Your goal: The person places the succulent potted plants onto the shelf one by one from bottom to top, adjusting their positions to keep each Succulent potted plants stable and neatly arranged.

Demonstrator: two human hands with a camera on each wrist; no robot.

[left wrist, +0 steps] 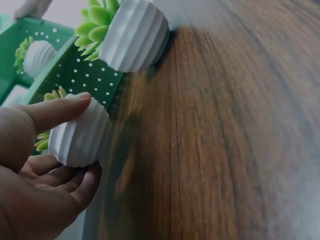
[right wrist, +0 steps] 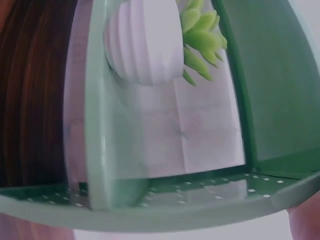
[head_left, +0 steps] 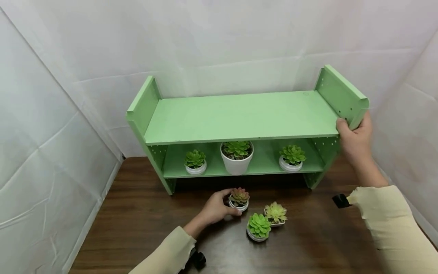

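Observation:
My left hand (head_left: 216,207) pinches a small potted succulent (head_left: 239,197) with reddish-green leaves, in front of the shelf. In the left wrist view, the thumb and fingers hold its white ribbed pot (left wrist: 82,134) from opposite sides; whether the pot touches the table cannot be told. A green two-tier shelf (head_left: 239,118) stands tilted-looking at the back. My right hand (head_left: 357,139) grips its right side panel (head_left: 342,93), thumb inside and the other fingers mostly hidden behind. In the right wrist view, a white ribbed pot (right wrist: 145,42) sits on the lower board.
On the lower board stand a small left succulent (head_left: 195,161), a larger middle one (head_left: 237,158) and a small right one (head_left: 292,158). Two more, bright green (head_left: 259,227) and pale yellow-green (head_left: 275,214), stand close together on the brown wooden table (head_left: 137,228). White sheeting (head_left: 226,45) surrounds it.

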